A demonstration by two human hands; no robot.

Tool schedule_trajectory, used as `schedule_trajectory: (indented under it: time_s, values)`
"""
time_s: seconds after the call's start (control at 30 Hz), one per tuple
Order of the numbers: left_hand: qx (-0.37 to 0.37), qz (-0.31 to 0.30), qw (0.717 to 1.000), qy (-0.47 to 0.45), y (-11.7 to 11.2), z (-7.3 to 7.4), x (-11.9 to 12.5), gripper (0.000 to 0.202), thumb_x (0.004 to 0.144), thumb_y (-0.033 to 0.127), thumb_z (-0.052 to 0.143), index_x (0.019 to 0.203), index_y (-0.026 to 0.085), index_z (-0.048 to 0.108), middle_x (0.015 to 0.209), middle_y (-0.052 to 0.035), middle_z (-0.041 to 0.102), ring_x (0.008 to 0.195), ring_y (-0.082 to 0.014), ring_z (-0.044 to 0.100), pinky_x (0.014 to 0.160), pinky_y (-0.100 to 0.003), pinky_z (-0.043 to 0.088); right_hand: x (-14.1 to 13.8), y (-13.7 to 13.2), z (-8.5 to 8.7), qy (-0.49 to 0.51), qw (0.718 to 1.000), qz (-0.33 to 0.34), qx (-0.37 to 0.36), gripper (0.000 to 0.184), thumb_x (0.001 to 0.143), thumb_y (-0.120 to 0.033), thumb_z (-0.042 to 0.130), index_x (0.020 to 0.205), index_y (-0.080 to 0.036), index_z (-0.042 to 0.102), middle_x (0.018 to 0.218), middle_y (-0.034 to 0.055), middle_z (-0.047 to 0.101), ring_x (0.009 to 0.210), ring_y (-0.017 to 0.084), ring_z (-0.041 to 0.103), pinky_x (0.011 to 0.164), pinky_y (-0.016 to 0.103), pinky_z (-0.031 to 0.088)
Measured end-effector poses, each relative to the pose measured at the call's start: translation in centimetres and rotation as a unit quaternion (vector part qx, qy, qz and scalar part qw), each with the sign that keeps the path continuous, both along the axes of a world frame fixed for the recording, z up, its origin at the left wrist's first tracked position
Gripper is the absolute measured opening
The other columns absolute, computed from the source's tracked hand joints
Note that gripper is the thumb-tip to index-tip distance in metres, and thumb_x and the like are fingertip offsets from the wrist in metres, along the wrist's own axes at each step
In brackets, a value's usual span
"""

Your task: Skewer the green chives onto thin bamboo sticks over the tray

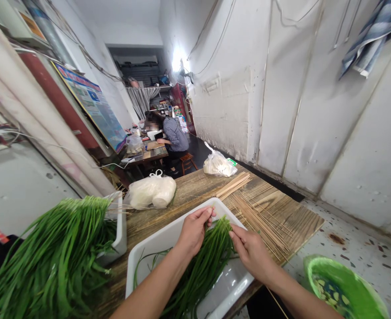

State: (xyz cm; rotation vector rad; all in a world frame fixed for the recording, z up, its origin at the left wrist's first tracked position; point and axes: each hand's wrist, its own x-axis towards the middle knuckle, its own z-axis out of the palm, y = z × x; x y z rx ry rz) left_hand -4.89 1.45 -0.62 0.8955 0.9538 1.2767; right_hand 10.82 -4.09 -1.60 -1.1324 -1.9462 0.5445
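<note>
A white tray (155, 248) lies on the wooden table (189, 190) in front of me, with a bunch of green chives (202, 270) lying lengthwise in it. My left hand (195, 228) is closed in a pinch at the chives' far end, near the tray's far rim. My right hand (250, 250) rests on the right side of the same bunch, fingers pinched on the chive tips. A thin stick runs under my right forearm.
A large pile of chives (52, 257) fills a white bin (120, 230) at left. Bamboo skewers (258, 212) spread across the table's right. Two white plastic bags (152, 190) (218, 165) sit further back. A green bucket (342, 288) stands on the floor. A person sits at a far table.
</note>
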Motion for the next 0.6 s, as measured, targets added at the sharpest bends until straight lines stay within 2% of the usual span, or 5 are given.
schedule_trajectory:
  time_s: [0.6]
  values:
    - [0.007, -0.003, 1.000, 0.000, 0.12, -0.31, -0.14, 0.025, 0.061, 0.029, 0.072, 0.077, 0.009, 0.069, 0.068, -0.0031, 0.060, 0.055, -0.0057, 0.044, 0.056, -0.020, 0.034, -0.01, -0.13, -0.04, 0.008, 1.000, 0.000, -0.012, 0.023, 0.091, -0.023, 0.034, 0.074, -0.018, 0.048, 0.054, -0.0034, 0.039, 0.048, 0.013, 0.040, 0.048, 0.023, 0.030]
